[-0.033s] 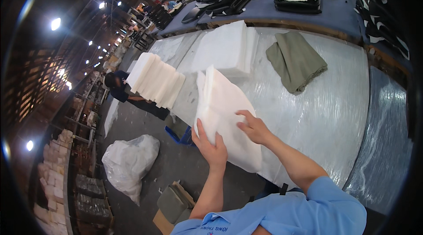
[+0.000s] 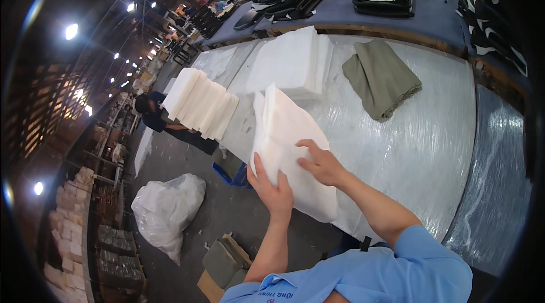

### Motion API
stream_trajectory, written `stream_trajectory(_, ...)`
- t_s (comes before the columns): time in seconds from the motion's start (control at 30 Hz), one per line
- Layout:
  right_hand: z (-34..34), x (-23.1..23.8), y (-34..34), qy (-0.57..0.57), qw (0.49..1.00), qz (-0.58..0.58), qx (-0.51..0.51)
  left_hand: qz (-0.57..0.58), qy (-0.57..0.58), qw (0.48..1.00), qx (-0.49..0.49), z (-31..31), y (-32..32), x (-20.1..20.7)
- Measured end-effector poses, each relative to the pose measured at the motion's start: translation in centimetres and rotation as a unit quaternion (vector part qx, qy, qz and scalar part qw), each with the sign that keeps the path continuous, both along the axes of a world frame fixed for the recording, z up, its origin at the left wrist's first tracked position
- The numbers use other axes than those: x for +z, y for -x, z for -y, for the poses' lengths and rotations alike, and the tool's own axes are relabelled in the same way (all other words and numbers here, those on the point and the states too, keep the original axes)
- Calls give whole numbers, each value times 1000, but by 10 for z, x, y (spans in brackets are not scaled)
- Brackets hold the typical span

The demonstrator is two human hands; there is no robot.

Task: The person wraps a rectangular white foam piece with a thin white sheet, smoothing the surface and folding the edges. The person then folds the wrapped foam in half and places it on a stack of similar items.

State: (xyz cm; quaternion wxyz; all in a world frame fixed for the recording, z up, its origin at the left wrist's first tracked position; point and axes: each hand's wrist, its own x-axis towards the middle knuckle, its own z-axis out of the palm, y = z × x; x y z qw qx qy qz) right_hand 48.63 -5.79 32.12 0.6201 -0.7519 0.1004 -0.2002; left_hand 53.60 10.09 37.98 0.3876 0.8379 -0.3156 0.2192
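Note:
A folded white sheet of soft padding [image 2: 289,132] lies in front of me at the near left edge of the plastic-covered table, its near end hanging past the edge. My left hand [image 2: 273,192] grips its left side, thumb on the upper face and fingers along the edge. Over the right part of the same sheet is my right hand [image 2: 325,165], its index finger bent and apart from the thumb, with nothing pinched between them. Whether its fingertips touch the padding is hard to tell. Behind the sheet stands a stack of white padding [image 2: 286,64].
More white padding [image 2: 201,101] is piled at the table's left, beside a person in dark clothes [image 2: 153,115]. An olive cloth [image 2: 380,78] lies at the right. A stuffed plastic bag [image 2: 168,209] and a blue crate [image 2: 230,175] are on the floor. Black upholstered pieces [image 2: 383,5] sit on the far table.
My right hand has shifted slightly left across the white padding. The left hand and the sheet look unmoved.

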Motion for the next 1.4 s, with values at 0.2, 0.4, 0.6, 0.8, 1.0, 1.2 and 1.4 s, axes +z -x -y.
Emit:
stream_trajectory(0.2,9,2,-37,109,986,122,-7,-12,5,1000,-17,18,11,5)
stream_trajectory(0.4,69,-65,-28,-55,985,-29,-162,9,24,998,-60,30,27,-1)
stream_trajectory(0.6,-4,33,-34,14,990,116,-79,-2,9,999,-38,2,31,-14)
stream_trajectory(0.8,30,-59,-22,91,991,-62,-72,17,19,1000,-17,22,20,0)
stream_trajectory(1.0,36,-225,120,62,938,-227,-256,36,7,999,-20,35,-11,-20)
stream_trajectory(1.2,41,-200,307,-151,826,-284,-462,-79,115,987,-80,18,-52,-14)
stream_trajectory(1.4,-23,-218,486,-80,618,-279,-730,-43,35,997,-49,26,-65,5)
